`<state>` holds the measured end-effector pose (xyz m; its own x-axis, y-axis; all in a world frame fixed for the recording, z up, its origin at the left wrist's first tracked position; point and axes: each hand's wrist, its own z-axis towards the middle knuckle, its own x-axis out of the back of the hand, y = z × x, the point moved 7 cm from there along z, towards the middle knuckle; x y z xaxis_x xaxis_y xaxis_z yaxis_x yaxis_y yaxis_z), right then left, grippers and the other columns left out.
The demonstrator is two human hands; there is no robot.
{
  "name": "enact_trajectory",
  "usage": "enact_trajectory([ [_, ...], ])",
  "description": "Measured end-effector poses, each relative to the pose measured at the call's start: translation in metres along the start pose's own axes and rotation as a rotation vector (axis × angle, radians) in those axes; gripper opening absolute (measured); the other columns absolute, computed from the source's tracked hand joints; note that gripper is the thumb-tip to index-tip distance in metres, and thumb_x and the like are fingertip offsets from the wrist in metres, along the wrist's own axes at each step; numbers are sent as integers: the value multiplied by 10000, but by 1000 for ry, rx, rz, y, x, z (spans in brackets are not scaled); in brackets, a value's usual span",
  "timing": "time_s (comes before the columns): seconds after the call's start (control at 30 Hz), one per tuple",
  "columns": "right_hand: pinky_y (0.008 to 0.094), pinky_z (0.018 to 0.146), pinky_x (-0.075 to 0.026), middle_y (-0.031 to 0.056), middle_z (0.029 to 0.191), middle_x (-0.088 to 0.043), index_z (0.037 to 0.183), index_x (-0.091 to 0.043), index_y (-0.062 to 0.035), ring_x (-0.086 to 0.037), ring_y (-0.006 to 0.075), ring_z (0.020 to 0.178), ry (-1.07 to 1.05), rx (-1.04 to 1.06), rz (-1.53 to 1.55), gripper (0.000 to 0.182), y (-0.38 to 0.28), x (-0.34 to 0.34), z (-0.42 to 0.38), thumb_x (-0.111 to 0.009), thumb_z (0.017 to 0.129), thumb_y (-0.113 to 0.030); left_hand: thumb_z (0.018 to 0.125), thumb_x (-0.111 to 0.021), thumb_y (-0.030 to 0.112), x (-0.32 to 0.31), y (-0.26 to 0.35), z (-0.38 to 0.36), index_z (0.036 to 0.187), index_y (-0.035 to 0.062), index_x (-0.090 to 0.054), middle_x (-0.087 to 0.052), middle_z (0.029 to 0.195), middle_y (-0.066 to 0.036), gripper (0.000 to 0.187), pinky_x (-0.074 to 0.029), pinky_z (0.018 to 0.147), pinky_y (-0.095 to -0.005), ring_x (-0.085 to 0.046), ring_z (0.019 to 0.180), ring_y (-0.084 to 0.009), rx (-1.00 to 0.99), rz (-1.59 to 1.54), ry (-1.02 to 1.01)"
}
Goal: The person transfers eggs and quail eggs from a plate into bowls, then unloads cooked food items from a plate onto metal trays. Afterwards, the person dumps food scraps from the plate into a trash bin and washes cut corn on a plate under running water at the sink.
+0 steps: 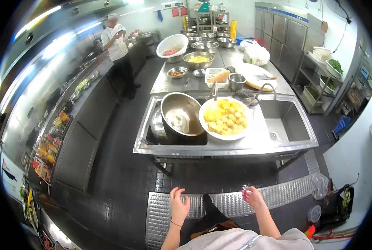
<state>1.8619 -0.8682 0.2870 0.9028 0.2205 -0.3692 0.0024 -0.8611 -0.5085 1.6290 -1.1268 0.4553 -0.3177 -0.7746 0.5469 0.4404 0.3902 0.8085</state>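
Note:
My left hand (179,207) is raised over the floor in front of the sink, its fingers apart and holding nothing. My right hand (253,197) is closed in a pinch on a small pale, shiny thing (245,189), too small to name. Both hands are well short of the sink counter. On that counter stands a white bowl (204,125) of yellow chunks (225,118), which look like peeled potatoes. Beside it, a large steel pot (168,102) leans tilted in the left basin, with a little brownish liquid inside.
An empty right basin (286,123) has a drain. Behind are a white cutting board (250,74) with a cleaver (263,77), a white basket (213,83), and several steel bowls (199,65). A metal floor grate (232,204) lies underfoot. A co-worker (118,46) stands at the left stove line.

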Motion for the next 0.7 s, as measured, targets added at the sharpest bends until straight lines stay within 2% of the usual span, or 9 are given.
enact_trajectory([
  [0.03, 307, 591, -461, 123, 795, -594, 931, -503, -12, -568, 202, 688, -40, 1, 117, 221, -13, -13, 18, -509, 805, -193, 719, -576, 45, -2, -7, 8, 994, 8, -533, -438, 1122, -199, 281, -374, 900, -388, -440, 1061, -349, 8, 2, 8],
  [0.13, 298, 583, -448, 90, 812, -589, 929, -519, -44, -556, 183, 681, -175, 86, 132, 188, -77, -73, 61, -512, 818, -196, 714, -584, 54, -12, -33, 34, 994, 10, -528, -440, 1102, -203, 289, -375, 896, -395, -430, 1065, -354, 107, 14, 6],
  [0.23, 290, 593, -438, 76, 819, -589, 982, -525, -61, -550, 173, 694, -233, 184, 181, 195, -138, -133, 154, -508, 840, -194, 715, -585, 58, -24, -64, 68, 1000, 10, -523, -441, 1089, -203, 296, -379, 890, -396, -434, 1054, -354, 94, 172, -5],
  [0.3, 263, 610, -454, 31, 821, -591, 960, -550, -80, -562, 155, 732, -400, 145, 356, 167, -171, -180, 207, -551, 827, -181, 714, -589, 64, -21, -71, 86, 995, 10, -522, -441, 1087, -203, 294, -383, 887, -395, -438, 1047, -353, 175, 146, 13],
  [0.37, 241, 649, -486, 34, 862, -588, 938, -552, -71, -579, 164, 794, -406, 149, 460, 130, -200, -221, 247, -536, 846, -161, 720, -587, 67, -16, -58, 125, 990, 10, -522, -451, 1076, -199, 284, -386, 883, -392, -445, 1037, -350, 125, 77, 74],
  [0.43, 240, 663, -487, 37, 871, -592, 910, -564, -69, -582, 168, 812, -368, 146, 473, 122, -217, -256, 281, -533, 850, -171, 724, -584, 67, -16, -54, 151, 980, 8, -524, -464, 1058, -190, 270, -387, 882, -389, -451, 1031, -348, 163, 54, 108],
  [0.47, 239, 677, -488, 41, 881, -595, 882, -576, -67, -585, 172, 829, -314, 157, 495, 126, -225, -267, 296, -530, 855, -182, 725, -582, 67, -18, -54, 164, 979, 8, -526, -469, 1049, -188, 266, -388, 881, -388, -454, 1024, -347, 162, 57, 114],
  [0.6, 236, 700, -483, 53, 893, -609, 867, -581, -55, -588, 176, 877, -320, 248, 613, 194, -241, -301, 350, -525, 865, -240, 719, -591, 76, -27, -66, 203, 964, 21, -536, -480, 1031, -183, 258, -393, 875, -389, -467, 998, -344, 178, 41, 115],
  [0.7, 239, 683, -483, 43, 846, -617, 848, -586, -56, -588, 162, 832, -280, 337, 641, 217, -249, -309, 393, -533, 866, -266, 709, -598, 73, -35, -86, 222, 955, 28, -542, -481, 1026, -182, 256, -411, 858, -381, -478, 983, -339, 197, 25, 77],
])
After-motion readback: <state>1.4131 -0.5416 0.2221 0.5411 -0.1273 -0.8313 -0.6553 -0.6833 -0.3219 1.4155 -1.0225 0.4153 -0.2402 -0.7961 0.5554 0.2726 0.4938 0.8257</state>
